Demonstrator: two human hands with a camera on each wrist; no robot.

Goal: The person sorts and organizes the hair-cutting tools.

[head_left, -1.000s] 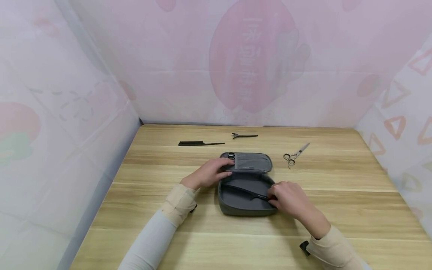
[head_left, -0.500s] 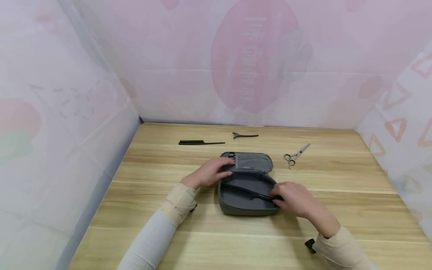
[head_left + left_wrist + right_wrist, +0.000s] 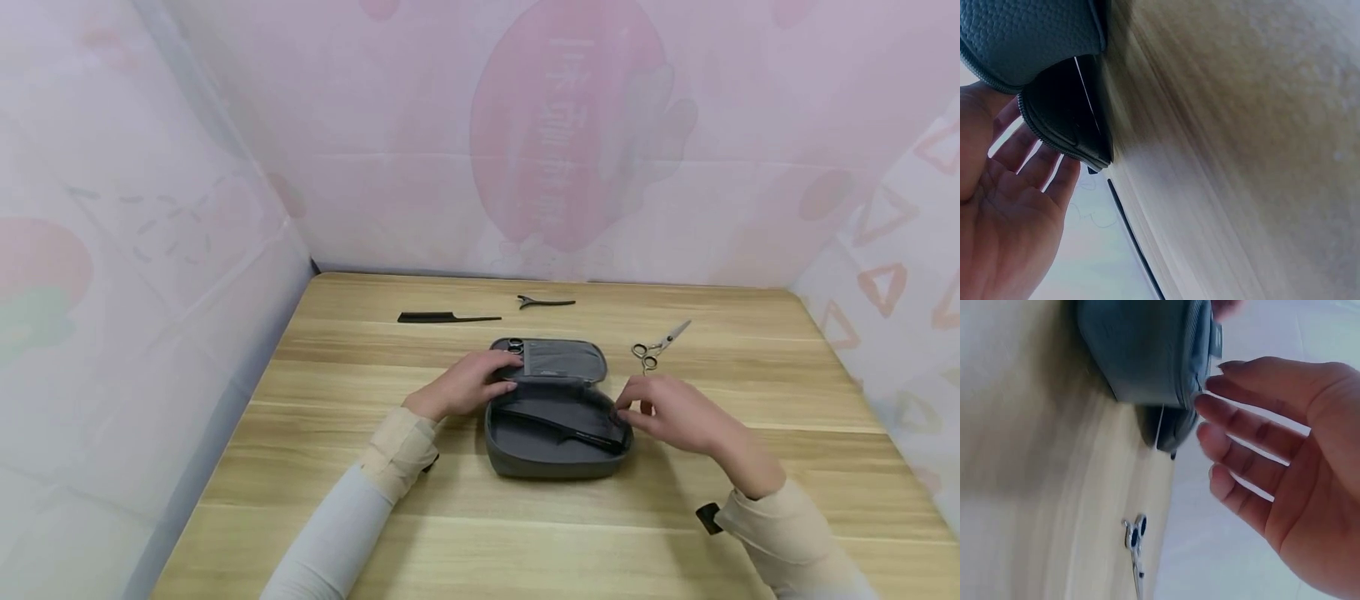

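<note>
Case (image 3: 558, 458): grey zip case lying open near the middle of the table (image 3: 375, 533), its lid (image 3: 562, 360) folded back flat on the far side.
Tray of the case: holds one black comb (image 3: 558, 427) lying slantwise, its thin tail toward the right corner.
Lid: has a mesh pocket inside; a pair of scissor rings (image 3: 514, 345) sticks out at its top left corner. What else the pocket holds I cannot tell.
Left hand (image 3: 467, 385): rests on the left edge of the lid by the hinge, fingers fairly straight and laid flat over the rim, gripping nothing. The left wrist view shows the palm (image 3: 1004, 231) open with the fingers against the zip edge of the case (image 3: 1066, 119).
Right hand (image 3: 671, 410): hovers just at the right rim of the tray, fingers loosely spread and relaxed, holding nothing. In the right wrist view the fingertips (image 3: 1210, 403) sit right beside the case wall (image 3: 1141, 350); whether they touch it I cannot tell.
Loose scissors (image 3: 658, 345): silver, on the table just beyond the right hand, apart from the case; also seen in the right wrist view (image 3: 1135, 544).
Second comb (image 3: 447, 317): black tail comb on the far left of the table, well apart from the case.
Clip (image 3: 545, 302): black hair clip near the far edge, behind the lid.
Surroundings: pale pink printed sheets stand around three sides of the table.
</note>
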